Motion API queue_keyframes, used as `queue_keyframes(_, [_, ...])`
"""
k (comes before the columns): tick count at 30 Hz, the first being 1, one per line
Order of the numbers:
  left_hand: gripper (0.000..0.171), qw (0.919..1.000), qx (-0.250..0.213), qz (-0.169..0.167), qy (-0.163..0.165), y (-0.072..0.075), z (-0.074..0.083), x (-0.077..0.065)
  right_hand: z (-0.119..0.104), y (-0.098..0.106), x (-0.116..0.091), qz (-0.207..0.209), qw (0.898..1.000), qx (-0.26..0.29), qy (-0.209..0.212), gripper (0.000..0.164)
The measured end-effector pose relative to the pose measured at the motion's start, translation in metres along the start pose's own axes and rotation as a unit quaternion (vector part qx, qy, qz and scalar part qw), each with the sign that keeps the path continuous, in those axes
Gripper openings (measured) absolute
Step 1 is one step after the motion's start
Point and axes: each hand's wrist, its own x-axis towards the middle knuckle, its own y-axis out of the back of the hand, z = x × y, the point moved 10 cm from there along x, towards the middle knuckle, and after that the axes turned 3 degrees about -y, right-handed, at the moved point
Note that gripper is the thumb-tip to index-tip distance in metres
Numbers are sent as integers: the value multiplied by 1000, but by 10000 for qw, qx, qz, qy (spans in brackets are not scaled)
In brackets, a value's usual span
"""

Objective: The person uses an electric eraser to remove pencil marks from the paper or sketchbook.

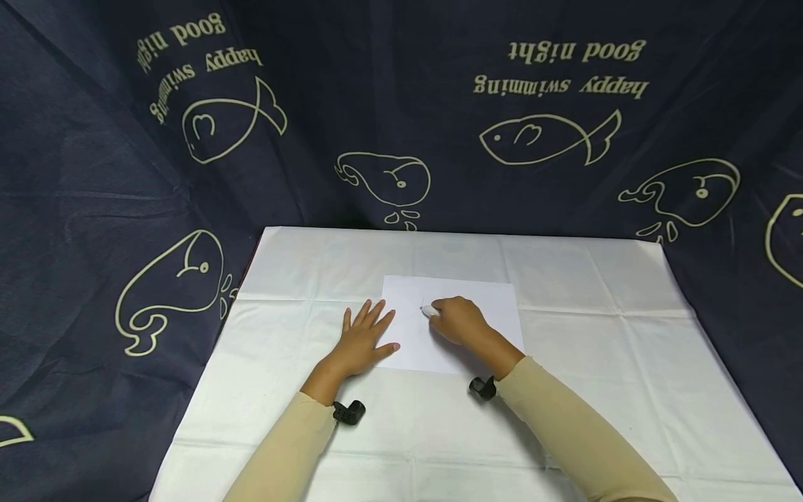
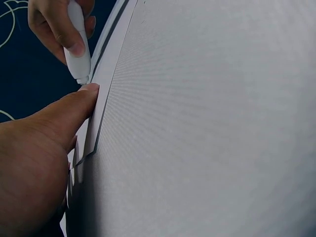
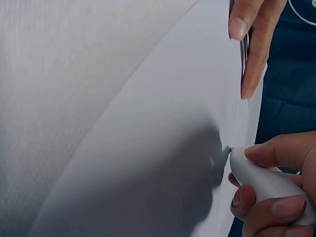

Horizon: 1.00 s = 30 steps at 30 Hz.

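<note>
A white sheet of paper (image 1: 464, 287) lies flat on the cloth-covered table. My right hand (image 1: 461, 322) grips a thick white marker (image 1: 429, 311) over the middle of the sheet, its tip pointing left. In the right wrist view the marker (image 3: 264, 177) is wrapped by thumb and curled fingers, its small dark tip right at the paper. A faint short line shows near the tip in the head view. My left hand (image 1: 360, 345) rests with spread fingers on the sheet's left edge; its thumb (image 2: 81, 101) lies along the paper in the left wrist view.
A white creased cloth (image 1: 301, 272) covers the table. Behind and beside it hangs a dark blue curtain (image 1: 351, 84) printed with fish, whales and lettering. A small black camera sits at each wrist, one on the left (image 1: 349, 412) and one on the right (image 1: 482, 388).
</note>
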Motion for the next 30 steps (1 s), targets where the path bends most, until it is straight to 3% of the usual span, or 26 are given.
queue_keyframes(30, [75, 10000, 67, -8, 33, -1, 0, 0, 4, 3, 7, 41, 9997, -248, -45, 42])
